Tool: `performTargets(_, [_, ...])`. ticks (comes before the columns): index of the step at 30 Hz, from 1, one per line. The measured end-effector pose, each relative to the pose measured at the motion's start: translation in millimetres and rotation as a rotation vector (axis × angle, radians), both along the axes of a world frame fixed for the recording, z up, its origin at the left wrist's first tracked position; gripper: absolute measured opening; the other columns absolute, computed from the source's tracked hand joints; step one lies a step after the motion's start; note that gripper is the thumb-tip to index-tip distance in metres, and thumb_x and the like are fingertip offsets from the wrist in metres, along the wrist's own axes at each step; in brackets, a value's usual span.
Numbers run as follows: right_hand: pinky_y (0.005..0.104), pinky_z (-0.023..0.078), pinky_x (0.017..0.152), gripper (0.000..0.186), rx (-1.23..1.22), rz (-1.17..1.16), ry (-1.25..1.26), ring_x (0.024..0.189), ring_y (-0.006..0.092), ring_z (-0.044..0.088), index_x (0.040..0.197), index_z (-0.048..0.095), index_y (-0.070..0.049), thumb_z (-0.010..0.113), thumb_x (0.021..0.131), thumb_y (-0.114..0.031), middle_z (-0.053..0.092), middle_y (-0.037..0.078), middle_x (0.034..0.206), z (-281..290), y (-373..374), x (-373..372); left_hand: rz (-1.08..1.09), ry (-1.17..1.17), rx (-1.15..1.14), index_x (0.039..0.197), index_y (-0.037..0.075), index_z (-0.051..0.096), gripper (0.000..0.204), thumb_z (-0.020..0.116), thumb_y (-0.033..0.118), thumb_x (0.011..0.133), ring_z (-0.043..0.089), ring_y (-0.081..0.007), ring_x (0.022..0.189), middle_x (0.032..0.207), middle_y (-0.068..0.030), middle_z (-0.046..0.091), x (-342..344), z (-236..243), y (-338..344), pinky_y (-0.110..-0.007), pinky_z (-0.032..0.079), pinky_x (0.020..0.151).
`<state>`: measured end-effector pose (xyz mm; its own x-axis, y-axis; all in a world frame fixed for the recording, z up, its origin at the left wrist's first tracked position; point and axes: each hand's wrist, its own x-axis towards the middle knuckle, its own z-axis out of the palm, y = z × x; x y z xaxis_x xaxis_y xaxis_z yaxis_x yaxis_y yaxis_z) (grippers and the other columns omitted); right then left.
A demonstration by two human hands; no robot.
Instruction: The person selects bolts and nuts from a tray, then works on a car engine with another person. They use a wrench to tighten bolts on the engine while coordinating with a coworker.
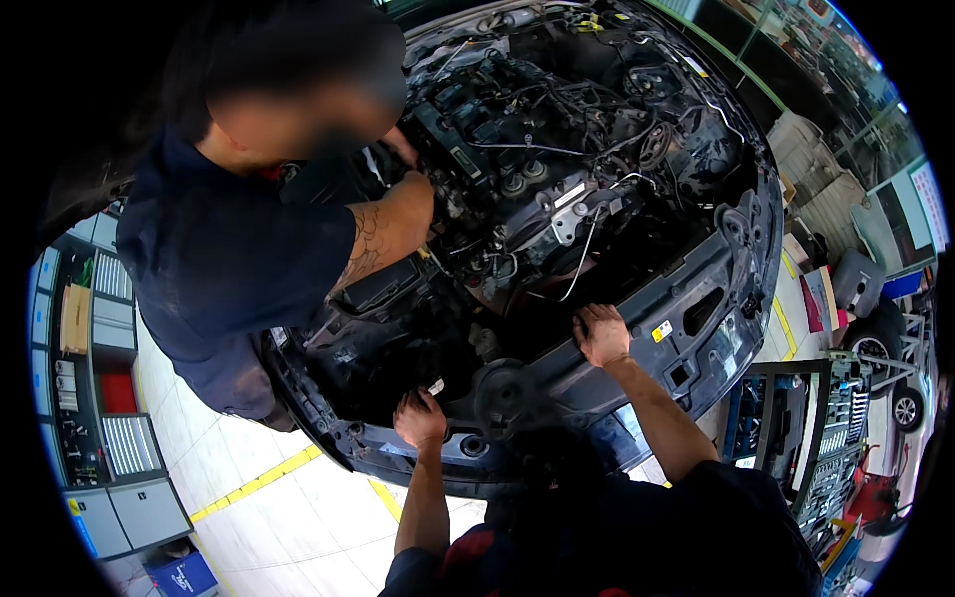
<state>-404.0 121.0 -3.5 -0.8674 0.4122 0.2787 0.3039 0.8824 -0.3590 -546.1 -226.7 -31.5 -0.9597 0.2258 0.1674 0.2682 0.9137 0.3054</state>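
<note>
L hand (420, 419) at 7 o'clock, R hand (602, 335) approx. 4: fingers bent on front panel (567, 378), prob. for support; can't tell if gripping.

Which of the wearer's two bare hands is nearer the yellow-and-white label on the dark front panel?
The right bare hand: the yellow-and-white label lies just right of it, while the left bare hand is farther left.

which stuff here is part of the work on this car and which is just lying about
In the work:
- front panel
- left hand and right hand, both on it
- engine
- co-worker's arm, reaching in

Apparently just about:
- tools at right
- blue box
- grey cabinet
</note>
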Motion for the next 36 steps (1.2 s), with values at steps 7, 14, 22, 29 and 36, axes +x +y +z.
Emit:
performTargets(7, [0.0376,0.046,0.087,0.02,-0.007,-0.002,-0.052,0.093,0.0294,0.06,0.091,0.067,-0.004,0.059,0.087,-0.021,0.065,0.011,0.093,-2,3,0,0.009,0.011,0.014,0.083,0.003,0.069,0.035,0.048,0.028,0.094,0.065,-0.0373,0.083,0.089,-0.0148,0.07,-1,5,4,-0.046,0.051,0.073])
performTargets(14, [0.0379,0.046,0.088,0.018,-0.002,-0.012,-0.007,0.093,0.03,0.06,0.092,0.067,-0.004,0.059,0.087,-0.019,0.065,0.011,0.093,-2,0,-1,0.002,0.035,0.016,0.081,0.004,0.068,0.035,0.048,0.029,0.094,0.066,-0.037,0.08,0.086,-0.0153,0.07,0,5,2,-0.047,0.051,0.072])
performTargets(22, [0.0385,0.046,0.087,0.019,-0.033,-0.008,-0.042,0.092,0.0303,0.06,0.094,0.067,-0.003,0.059,0.087,-0.019,0.065,0.012,0.093,-1,0,0,-0.012,0.042,0.001,0.081,0.005,0.068,0.033,0.048,0.028,0.094,0.065,-0.0359,0.079,0.085,-0.0133,0.07,-1,7,2,-0.046,0.05,0.069])
performTargets(29, [0.0387,0.045,0.09,0.022,-0.019,0.001,-0.07,0.097,0.0309,0.06,0.098,0.068,-0.002,0.059,0.085,-0.017,0.066,0.012,0.098,-3,4,2,-0.027,0.027,-0.005,0.079,0.004,0.067,0.034,0.047,0.027,0.094,0.065,-0.0361,0.079,0.083,-0.0145,0.069,0,5,3,-0.046,0.049,0.069])
performTargets(36, [0.039,0.046,0.086,0.018,-0.055,0.006,-0.071,0.092,0.0319,0.061,0.095,0.067,-0.002,0.06,0.085,-0.016,0.066,0.013,0.094,8,3,-4,-0.019,0.065,0.012,0.078,0.003,0.067,0.035,0.048,0.028,0.094,0.065,-0.039,0.077,0.084,-0.0163,0.069,0,8,3,-0.049,0.051,0.068])
